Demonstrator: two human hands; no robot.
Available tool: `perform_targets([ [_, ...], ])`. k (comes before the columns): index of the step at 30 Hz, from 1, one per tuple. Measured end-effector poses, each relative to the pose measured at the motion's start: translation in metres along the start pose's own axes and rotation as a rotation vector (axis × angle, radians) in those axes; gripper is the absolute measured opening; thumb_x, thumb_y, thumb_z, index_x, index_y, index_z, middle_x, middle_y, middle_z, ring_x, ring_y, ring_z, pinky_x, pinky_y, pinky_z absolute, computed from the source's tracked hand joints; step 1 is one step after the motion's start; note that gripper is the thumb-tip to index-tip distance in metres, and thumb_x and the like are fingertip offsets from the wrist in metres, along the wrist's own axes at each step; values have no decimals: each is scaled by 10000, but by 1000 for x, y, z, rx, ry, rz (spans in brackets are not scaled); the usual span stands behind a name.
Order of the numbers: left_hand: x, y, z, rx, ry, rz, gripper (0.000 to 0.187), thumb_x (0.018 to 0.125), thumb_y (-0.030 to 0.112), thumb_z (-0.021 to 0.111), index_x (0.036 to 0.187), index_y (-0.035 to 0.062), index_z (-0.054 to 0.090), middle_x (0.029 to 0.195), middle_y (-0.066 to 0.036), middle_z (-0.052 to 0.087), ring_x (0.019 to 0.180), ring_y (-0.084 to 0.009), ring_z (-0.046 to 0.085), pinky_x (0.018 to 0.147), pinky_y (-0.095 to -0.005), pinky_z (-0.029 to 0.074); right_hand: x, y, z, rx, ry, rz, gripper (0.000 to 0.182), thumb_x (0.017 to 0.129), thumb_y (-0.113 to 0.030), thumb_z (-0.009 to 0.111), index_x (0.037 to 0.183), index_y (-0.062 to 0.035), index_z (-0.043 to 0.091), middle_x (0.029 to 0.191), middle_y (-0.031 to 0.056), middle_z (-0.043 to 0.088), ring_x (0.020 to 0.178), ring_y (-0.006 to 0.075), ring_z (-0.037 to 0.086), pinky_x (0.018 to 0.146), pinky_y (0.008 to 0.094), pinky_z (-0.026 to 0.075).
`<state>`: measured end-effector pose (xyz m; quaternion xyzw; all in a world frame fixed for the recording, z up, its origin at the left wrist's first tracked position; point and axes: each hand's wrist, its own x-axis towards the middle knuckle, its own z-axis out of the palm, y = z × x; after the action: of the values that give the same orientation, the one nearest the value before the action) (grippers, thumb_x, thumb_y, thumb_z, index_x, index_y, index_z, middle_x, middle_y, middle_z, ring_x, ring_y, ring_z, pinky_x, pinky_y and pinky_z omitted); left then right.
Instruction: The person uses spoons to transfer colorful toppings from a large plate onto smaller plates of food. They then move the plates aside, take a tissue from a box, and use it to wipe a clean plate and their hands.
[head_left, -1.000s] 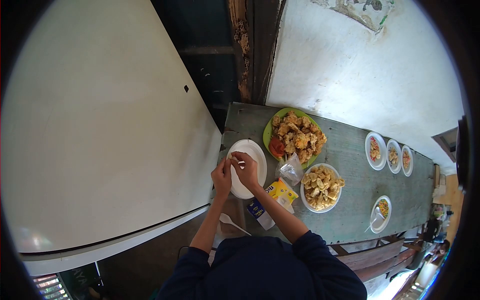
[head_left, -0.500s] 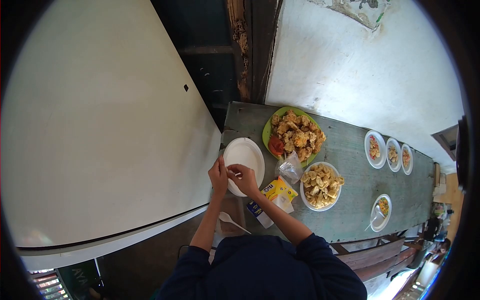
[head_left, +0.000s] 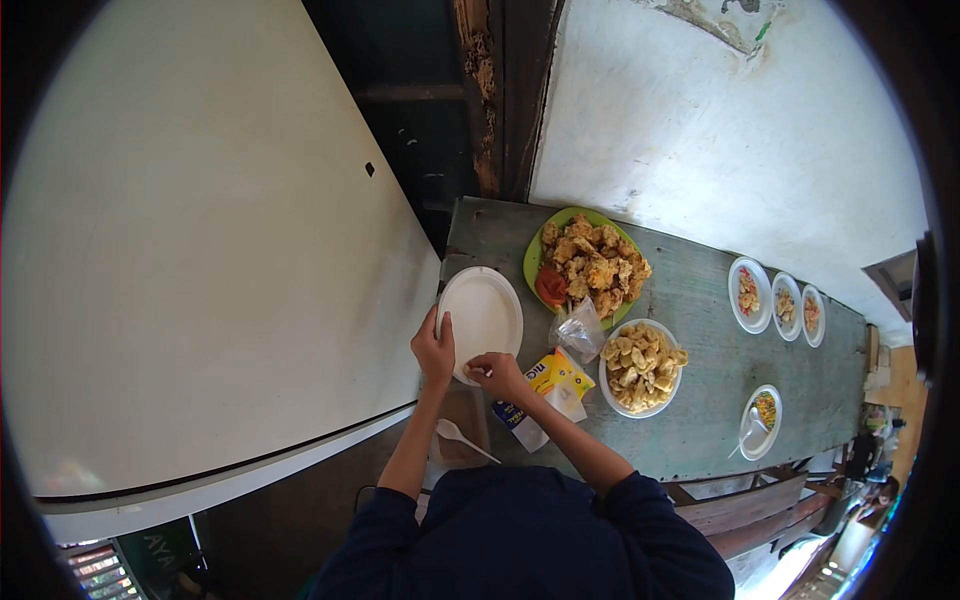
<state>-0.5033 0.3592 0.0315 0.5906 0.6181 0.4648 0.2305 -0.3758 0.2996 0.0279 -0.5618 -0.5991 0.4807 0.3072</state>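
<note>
My left hand point(head_left: 434, 345) grips a white plate point(head_left: 485, 315) by its left rim, thumb over the edge. At the lower right part of that plate my right hand point(head_left: 497, 377) is closed, fingertips pinched together right at the rim. A small whitish bit shows at those fingertips; I cannot tell what it is. Just right of my right hand lies a yellow and blue tissue pack point(head_left: 545, 388). A clear plastic bag point(head_left: 578, 330) rests above it, against a green plate point(head_left: 533, 255) of fried battered pieces point(head_left: 600, 270) with a red sauce packet point(head_left: 550, 286).
A white bowl of pale crackers point(head_left: 643, 368) stands right of the pack. Three white plates with food point(head_left: 749, 295) line the wall side. Nearer me is another plate point(head_left: 762, 423) with a spoon. A white spoon point(head_left: 465, 438) lies by the table's left end, beside a large pale panel point(head_left: 230, 250).
My right hand has moved away from my left hand, down and right to the plate's lower rim. The plate has shifted slightly up and left.
</note>
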Motion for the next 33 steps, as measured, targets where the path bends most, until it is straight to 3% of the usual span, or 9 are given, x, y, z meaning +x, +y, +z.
perform_targets([
  [4,-2,0,2,27,33,81,259,836,125,572,1016,-60,587,848,-201,639,684,-243,624,620,-309,473,1,4,2,-63,-25,-7,213,740,-96,636,929,0,651,799,152,653,677,215,640,648,291,501],
  [7,4,8,3,5,52,76,256,837,116,570,1017,-66,586,840,-198,640,668,-232,616,614,-303,471,4,-20,3,154,114,4,197,730,-80,636,912,-8,660,812,149,651,672,213,637,642,302,497],
  [10,7,9,4,-14,62,75,260,834,114,577,1014,-73,587,835,-201,640,656,-212,612,606,-292,470,2,-21,2,163,162,-1,169,722,-52,595,871,-15,665,805,186,628,695,304,616,653,340,484],
  [13,9,12,3,-20,47,25,259,829,116,586,1007,-72,593,828,-196,642,649,-188,606,593,-282,468,-2,5,-2,-28,110,-72,144,724,-59,619,849,-9,671,785,175,630,683,285,626,658,324,496],
  [16,12,12,5,-37,39,74,263,830,129,591,1000,-71,597,811,-193,642,638,-170,599,583,-277,465,-3,26,-9,-178,76,-109,141,718,-45,589,827,-21,675,781,185,620,722,328,612,678,363,494],
  [21,18,10,2,4,-26,81,267,835,141,585,999,-70,599,798,-196,640,612,-169,591,572,-274,459,23,45,-29,-526,-64,96,155,710,-39,522,772,-40,663,846,168,608,791,333,602,711,404,487],
  [25,24,8,4,14,-7,136,263,834,138,583,1003,-63,600,783,-188,639,588,-162,578,552,-267,450,59,64,-38,-716,-81,19,138,710,-42,514,757,-45,643,868,161,591,818,332,594,716,398,485],
  [27,27,13,2,3,-31,114,255,827,130,588,989,-65,606,670,-193,601,465,-204,524,469,-292,416,74,64,-43,-794,-23,-19,107,718,-58,522,742,-50,626,855,150,573,854,320,577,714,397,485],
  [33,32,12,1,85,-72,102,253,828,143,585,982,-57,607,579,-173,536,414,-198,429,433,-303,363,113,78,-47,-864,168,-153,85,705,-55,540,754,-51,609,886,107,553,866,278,553,674,373,497],
])
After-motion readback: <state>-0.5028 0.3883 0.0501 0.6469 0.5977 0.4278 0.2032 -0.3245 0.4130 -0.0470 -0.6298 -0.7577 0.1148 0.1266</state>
